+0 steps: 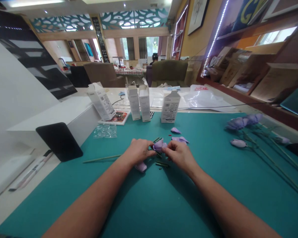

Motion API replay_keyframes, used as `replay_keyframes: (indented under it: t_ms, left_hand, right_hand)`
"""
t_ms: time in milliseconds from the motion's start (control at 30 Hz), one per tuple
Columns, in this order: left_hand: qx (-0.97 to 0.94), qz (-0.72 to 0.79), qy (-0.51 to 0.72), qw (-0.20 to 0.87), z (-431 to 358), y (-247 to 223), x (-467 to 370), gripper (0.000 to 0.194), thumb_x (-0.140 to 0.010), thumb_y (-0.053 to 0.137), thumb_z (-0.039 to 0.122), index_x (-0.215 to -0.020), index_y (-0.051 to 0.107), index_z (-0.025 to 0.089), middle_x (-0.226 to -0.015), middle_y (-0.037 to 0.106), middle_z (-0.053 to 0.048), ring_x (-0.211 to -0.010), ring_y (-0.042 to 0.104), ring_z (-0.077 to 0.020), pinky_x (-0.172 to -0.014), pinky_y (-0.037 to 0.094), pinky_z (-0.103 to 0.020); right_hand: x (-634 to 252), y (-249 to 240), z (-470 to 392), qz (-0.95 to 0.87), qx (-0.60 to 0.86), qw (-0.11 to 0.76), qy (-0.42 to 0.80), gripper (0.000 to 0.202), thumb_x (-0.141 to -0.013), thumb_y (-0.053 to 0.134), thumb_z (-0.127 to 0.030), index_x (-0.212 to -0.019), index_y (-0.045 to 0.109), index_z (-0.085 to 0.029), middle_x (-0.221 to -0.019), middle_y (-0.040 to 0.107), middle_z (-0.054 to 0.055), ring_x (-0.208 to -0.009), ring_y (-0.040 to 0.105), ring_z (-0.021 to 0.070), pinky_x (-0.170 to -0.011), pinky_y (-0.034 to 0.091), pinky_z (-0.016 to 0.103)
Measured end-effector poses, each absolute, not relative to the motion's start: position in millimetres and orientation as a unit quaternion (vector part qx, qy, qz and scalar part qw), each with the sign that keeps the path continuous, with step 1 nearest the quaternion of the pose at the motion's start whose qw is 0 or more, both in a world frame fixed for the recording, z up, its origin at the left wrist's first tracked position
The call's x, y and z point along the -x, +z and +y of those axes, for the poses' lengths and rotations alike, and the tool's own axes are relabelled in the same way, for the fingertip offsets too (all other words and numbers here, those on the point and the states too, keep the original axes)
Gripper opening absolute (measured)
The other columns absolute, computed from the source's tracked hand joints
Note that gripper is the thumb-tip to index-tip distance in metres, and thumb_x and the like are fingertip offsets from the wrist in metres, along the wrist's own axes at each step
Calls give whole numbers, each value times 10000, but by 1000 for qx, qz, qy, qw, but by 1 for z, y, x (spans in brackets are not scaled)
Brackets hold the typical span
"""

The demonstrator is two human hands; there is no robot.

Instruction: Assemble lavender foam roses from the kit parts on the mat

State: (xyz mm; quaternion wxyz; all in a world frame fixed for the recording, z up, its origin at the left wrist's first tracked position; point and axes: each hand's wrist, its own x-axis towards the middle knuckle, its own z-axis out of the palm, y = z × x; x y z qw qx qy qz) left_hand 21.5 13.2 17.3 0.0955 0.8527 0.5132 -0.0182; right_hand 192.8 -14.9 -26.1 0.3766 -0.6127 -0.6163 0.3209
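Note:
Between my two hands is a small purple flower [159,145]. My left hand [139,151] grips its left side with thumb and fingers, while my right hand [180,154] pinches a petal at its right edge. A purple bud [140,167] lies under my left wrist, and a green stem [101,158] runs out to the left. Short green stem pieces [162,164] rest on the mat just below the flower. Behind my right hand are loose purple petals [180,139] and another single petal [175,130].
Upright white boxes [170,107] stand along the back of the green mat [149,205]. Long-stemmed purple flowers [237,123] lie at the right. On the left, a black phone-like slab [59,141] leans against a white box [57,114]. Clear plastic [105,131] lies nearby.

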Motion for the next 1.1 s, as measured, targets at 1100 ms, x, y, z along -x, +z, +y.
replay_keyframes:
  t_ms: [1100]
  left_hand:
    - [-833, 533, -6, 145, 15, 20, -17, 185, -698, 482, 185, -805, 628, 221, -859, 699, -33, -770, 616, -201, -603, 374, -264]
  right_hand:
    - [-252, -46, 21, -752, 634, 181, 2, 335, -886, 450, -190, -1145, 662, -215, -1190, 637, 78, -1099, 500, 240, -908, 360, 323]
